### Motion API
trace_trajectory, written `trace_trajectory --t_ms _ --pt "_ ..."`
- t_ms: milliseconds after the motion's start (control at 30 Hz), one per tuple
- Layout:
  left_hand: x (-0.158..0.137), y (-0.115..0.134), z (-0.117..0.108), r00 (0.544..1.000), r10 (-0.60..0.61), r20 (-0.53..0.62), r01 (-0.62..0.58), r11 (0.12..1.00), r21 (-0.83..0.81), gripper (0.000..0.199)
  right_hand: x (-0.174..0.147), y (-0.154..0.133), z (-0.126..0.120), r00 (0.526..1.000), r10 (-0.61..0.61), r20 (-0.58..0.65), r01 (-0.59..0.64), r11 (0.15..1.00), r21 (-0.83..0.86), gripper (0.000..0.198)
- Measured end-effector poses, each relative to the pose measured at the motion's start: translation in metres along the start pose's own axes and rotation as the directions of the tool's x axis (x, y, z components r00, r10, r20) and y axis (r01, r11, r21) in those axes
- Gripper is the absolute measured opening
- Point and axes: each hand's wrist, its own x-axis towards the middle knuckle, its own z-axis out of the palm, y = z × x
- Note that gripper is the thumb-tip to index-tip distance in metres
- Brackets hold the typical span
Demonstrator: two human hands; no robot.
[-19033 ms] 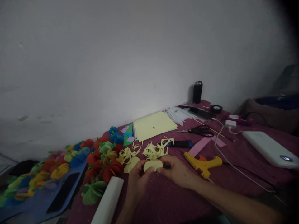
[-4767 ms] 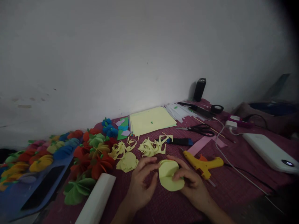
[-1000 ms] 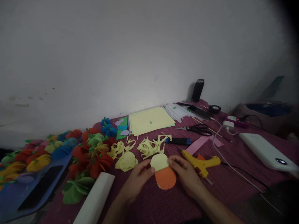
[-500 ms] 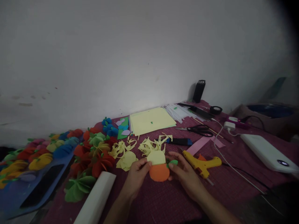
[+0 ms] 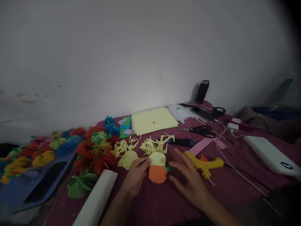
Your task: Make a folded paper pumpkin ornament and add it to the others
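My left hand pinches the edge of a rounded paper cutout, pale yellow above and orange below. A small green paper leaf sticks out from the cutout's right side. Just right of the leaf is my right hand, its fingers spread and apart; it appears to hold nothing. Behind the cutout lies a heap of pale yellow paper scraps. A stack of pale yellow round cutouts sits left of it. Beyond my right hand rests a yellow hot glue gun.
Colourful paper pumpkins crowd the left, beside a white roll. Yellow paper sheets lie near the wall. Scissors, a utility knife, pink strips, a white power bank with cables and a black can are around.
My right hand has let go of the cutout and its leaf; its fingers have spread and moved slightly right. My left hand keeps its pinch on the cutout.
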Motion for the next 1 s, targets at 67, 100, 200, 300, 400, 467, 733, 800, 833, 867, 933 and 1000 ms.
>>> trace_trajectory --t_ms 67,100,200,300,400,467,733,800,833,867,933,1000 --pt "0.0002 -0.0002 -0.0001 1.0 -0.017 -0.003 0.017 1.0 -0.024 0.026 0.0014 -0.0001 0.0018 0.999 -0.036 0.019 0.036 0.999 -0.017 0.033" --pt "0.0004 -0.0006 -0.0002 1.0 -0.022 -0.008 0.022 0.999 -0.031 0.026 0.0021 -0.0002 0.0023 0.998 -0.047 0.031 0.047 0.999 -0.016 0.032" --pt "0.001 -0.0018 -0.0002 0.999 -0.027 -0.016 0.027 0.999 -0.046 0.025 0.0035 -0.001 0.0023 0.994 -0.092 0.064 0.092 0.996 0.007 0.031" --pt "0.0012 -0.0012 0.0005 0.999 -0.036 -0.011 0.035 0.998 -0.05 0.028 0.0049 -0.0025 0.0016 0.987 -0.138 0.076 0.136 0.99 0.032 0.031" --pt "0.0009 0.0008 0.0015 0.999 -0.043 -0.02 0.042 0.998 -0.036 0.029 0.0062 -0.0045 0.002 0.985 -0.15 0.083 0.145 0.988 0.058 0.029" --pt "0.0006 0.0017 0.0019 0.998 -0.046 -0.031 0.045 0.999 -0.028 0.029 0.0067 -0.0057 0.0027 0.985 -0.148 0.09 0.143 0.987 0.068 0.028" --pt "0.0006 -0.0004 0.0021 0.999 -0.043 -0.026 0.042 0.999 -0.026 0.028 0.0061 -0.0068 0.0073 0.978 -0.181 0.1 0.177 0.983 0.048 0.03" --pt "0.001 -0.0008 0.0017 0.999 -0.042 -0.025 0.041 0.999 -0.023 0.028 0.006 -0.0072 0.0075 0.978 -0.183 0.105 0.178 0.983 0.052 0.029" --pt "0.0011 -0.001 0.0013 0.999 -0.041 -0.023 0.041 0.999 -0.021 0.028 0.006 -0.0075 0.0074 0.977 -0.188 0.105 0.183 0.981 0.059 0.029" --pt "0.0012 -0.0011 0.0009 0.999 -0.041 -0.021 0.041 0.999 -0.019 0.028 0.0059 -0.0078 0.0072 0.976 -0.192 0.101 0.186 0.98 0.066 0.029" --pt "0.0012 -0.0012 0.0001 0.999 -0.039 -0.015 0.039 0.999 -0.015 0.029 0.006 -0.0084 0.0068 0.977 -0.187 0.102 0.18 0.981 0.078 0.03" --pt "0.0011 -0.0015 -0.0007 0.999 -0.036 -0.011 0.035 0.999 -0.011 0.029 0.006 -0.0089 0.0064 0.978 -0.177 0.108 0.168 0.982 0.084 0.028"
